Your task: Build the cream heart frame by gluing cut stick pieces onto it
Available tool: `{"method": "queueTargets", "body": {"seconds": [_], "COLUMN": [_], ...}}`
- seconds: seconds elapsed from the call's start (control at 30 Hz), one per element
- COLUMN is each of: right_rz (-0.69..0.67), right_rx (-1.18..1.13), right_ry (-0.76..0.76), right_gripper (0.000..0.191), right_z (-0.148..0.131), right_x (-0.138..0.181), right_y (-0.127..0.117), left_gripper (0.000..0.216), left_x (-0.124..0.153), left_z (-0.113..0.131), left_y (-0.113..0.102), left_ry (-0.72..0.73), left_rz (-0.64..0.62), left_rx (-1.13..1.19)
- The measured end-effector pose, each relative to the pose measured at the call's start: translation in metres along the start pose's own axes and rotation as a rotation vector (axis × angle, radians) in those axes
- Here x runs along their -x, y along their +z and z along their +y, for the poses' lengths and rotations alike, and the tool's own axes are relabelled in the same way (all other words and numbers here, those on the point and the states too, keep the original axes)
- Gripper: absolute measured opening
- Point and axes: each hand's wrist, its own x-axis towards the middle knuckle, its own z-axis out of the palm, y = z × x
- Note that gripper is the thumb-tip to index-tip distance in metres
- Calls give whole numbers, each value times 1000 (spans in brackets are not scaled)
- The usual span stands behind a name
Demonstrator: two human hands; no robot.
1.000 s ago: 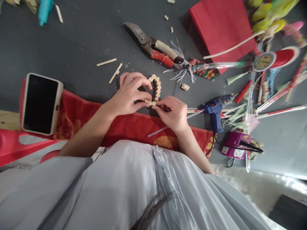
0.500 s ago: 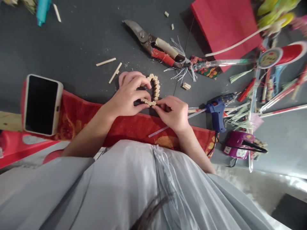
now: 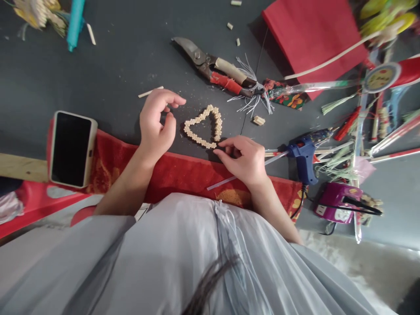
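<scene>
A small heart-shaped outline made of pale beige bits (image 3: 203,127) lies flat on the dark grey table (image 3: 114,65). My left hand (image 3: 155,124) hovers just left of it with loosely curled, parted fingers and holds nothing. My right hand (image 3: 243,157) rests at the heart's lower right tip, thumb and forefinger pinched together against that end. A thin white stick (image 3: 223,183) runs under my right hand toward a blue glue gun (image 3: 303,151).
A phone (image 3: 70,148) lies on a red towel (image 3: 183,175) along the near edge. Pruning shears (image 3: 213,68) and cut stick pieces (image 3: 149,92) lie behind the heart. Red paper (image 3: 308,30), a purple device (image 3: 337,205) and mixed craft clutter fill the right side.
My left hand has let go of the heart shape and pulled away to the left. The heart now lies uncovered on the table. The right hand stays at its lower tip.
</scene>
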Motion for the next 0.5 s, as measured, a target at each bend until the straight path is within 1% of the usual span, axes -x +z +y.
{"method": "queueTargets", "body": {"seconds": [0.1,0.23,0.3,0.37,0.5], "right_rz": [9,21,29,37,25], "right_rx": [-6,-51,-89,-118,-155], "right_ry": [13,88,155,202,223], "right_gripper": [11,12,12,16,23], "right_z": [-4,-7,-6,-5,-3], "right_x": [-1,-2,-2,-2,-3], "right_y": [-5,-8,-8,-7,-3], "left_gripper": [26,32,35,37,38], "left_x": [1,4,5,6,8], "left_z": [-1,2,3,4,8], "left_y": [-3,-11,-15,-16,-15], "left_ry": [-63,-67,-71,-93,-146], "left_rz": [-60,-98,-117,-139,-154], "left_rx": [-53,-94,-111,-129,-145]}}
